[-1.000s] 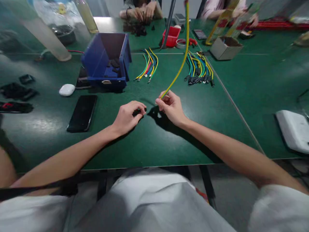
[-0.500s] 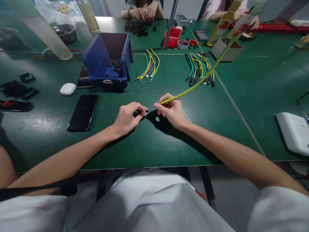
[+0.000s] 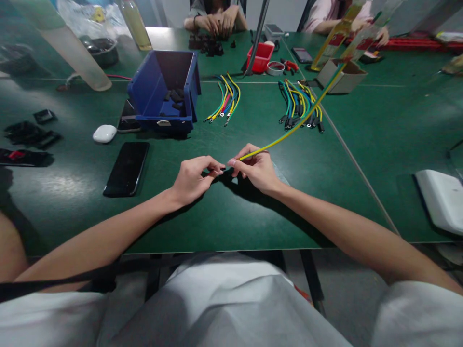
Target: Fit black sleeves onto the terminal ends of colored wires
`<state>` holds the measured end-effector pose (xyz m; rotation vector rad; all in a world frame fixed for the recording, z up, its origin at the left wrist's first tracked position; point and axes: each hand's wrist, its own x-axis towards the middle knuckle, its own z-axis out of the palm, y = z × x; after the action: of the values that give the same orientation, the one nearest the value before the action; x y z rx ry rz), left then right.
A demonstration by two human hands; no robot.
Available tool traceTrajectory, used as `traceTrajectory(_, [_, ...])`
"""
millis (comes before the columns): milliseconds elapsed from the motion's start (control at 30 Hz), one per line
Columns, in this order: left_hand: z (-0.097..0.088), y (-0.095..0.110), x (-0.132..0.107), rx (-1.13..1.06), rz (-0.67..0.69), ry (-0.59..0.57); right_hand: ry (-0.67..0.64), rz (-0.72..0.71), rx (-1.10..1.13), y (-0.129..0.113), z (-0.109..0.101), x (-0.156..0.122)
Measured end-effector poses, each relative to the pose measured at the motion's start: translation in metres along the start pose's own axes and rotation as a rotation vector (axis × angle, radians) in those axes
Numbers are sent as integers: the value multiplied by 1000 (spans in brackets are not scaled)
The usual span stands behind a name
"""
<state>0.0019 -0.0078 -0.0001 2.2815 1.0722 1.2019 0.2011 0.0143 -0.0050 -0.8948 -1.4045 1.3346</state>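
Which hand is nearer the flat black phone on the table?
Left. The left hand lies right of the black phone; the right hand, pinching a yellow-green wire, is farther right.

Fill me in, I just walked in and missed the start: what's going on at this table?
A person seated at the green table pinches a yellow-green wire near its end in the right hand; the wire arcs up and away to the right. The left hand holds a small dark piece right at the wire's tip. Around them lie a blue bin with dark pieces, bundles of coloured wires and a black phone.
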Motion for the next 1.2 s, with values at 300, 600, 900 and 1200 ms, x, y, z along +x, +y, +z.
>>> traceTrajectory(300, [1, -3, -1, -4, 18, 5, -59, 18, -40, -2, 0, -1])
traceTrajectory(600, [0, -1, -1, 15, 24, 47, -78, -4, -49, 0, 0, -1])
traceTrajectory(900, [0, 0, -1, 38, 32, 37, -83, -32, -132, 2, -3, -1])
traceTrajectory(1200, [-1, 1, 0, 33, 45, 44, -63, -1, -103, 2, -2, -2])
